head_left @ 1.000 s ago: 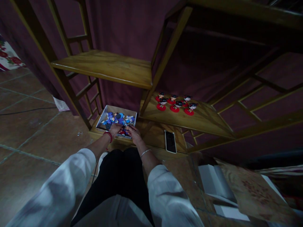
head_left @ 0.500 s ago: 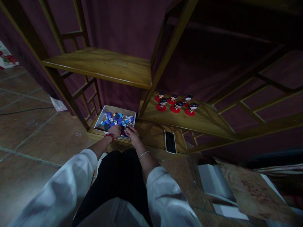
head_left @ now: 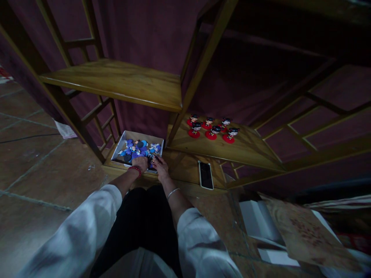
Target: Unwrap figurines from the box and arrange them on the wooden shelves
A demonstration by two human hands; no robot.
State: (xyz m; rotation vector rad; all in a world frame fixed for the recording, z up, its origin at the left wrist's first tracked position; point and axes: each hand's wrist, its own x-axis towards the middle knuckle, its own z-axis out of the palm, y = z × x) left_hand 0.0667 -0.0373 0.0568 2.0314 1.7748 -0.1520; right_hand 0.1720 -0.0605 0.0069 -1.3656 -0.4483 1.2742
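Figures [head_left: 129,143] still in the box [head_left: 155,140], little changed

Over the last second, main change was at the hands. Left hand [head_left: 140,164] had gone more knuckles-up, its fingertips out of sight. Right hand [head_left: 161,168] stayed opposite it, at the box's near right corner. Red patch that showed between them a second ago was hardly visible now; covered or gone, couldn't tell. Camera also swung slightly, so everything slid a bit left in view. Six red-base dolls [head_left: 213,132] on the right shelf [head_left: 252,154] hadn't moved: same count, two rows of three. Judgement: handling was still going on at one spot in the box, nothing carried off.

Hand state: right fingers were bent, tips at a small dark piece [head_left: 151,157] with some white on it; looked like a pinch, but couldn't confirm. Left was curled, palm down, next to the same piece; its grip was hidden. Hands were close together, neither spread wide.

Looks: pile was mostly blue and purple, with some white, a few round dark bits and one brighter blue disc. Loose heap, pieces overlapping, facing different ways, several seemingly on their sides. Too small and dim for finer detail. Box was shallow, white outside, brownish inside, no lid on it, resting on the low ledge [head_left: 181,164]. Phone [head_left: 205,175] lay to its right, well apart.
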